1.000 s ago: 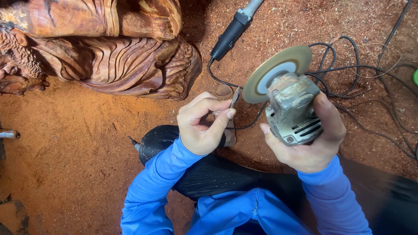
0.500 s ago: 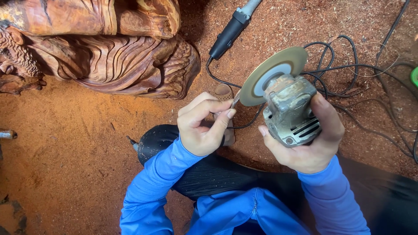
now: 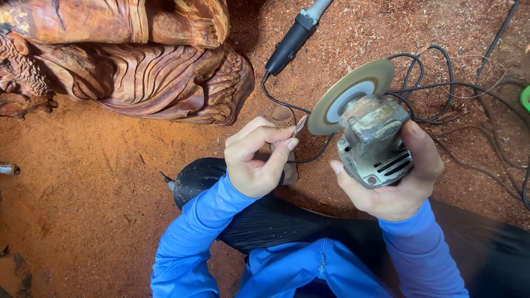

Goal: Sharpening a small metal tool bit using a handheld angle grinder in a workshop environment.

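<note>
Little has shifted since the earlier frames: the left hand (image 3: pixel 256 160) has crept a touch nearer the disc, and the angle grinder (image 3: pixel 372 140) stays tilted much as it was. That grinder sits in the right hand (image 3: pixel 400 176), whose fingers are clenched around the back and underside of its dusty metal body, the thumb lying along the near side. Its thin yellowish disc (image 3: pixel 349 95) points up and to the left, held above the sawdust-covered floor (image 3: pixel 83 193) and over the person's lap. The left fingers pinch a small, slim metal tool (image 3: pixel 300 125), its tip touching or just beside the disc's lower edge; which of the two I cannot tell. Judging by its cast housing, the grinder looks dense and stiff, best gripped around the body, away from the vents. The disc seems thin, brittle and sharp at the rim, so it is no place to take hold. A carved wooden sculpture (image 3: pixel 138 66) lies well apart at upper left, with black cables (image 3: pixel 458 99) looping across the floor.
</note>
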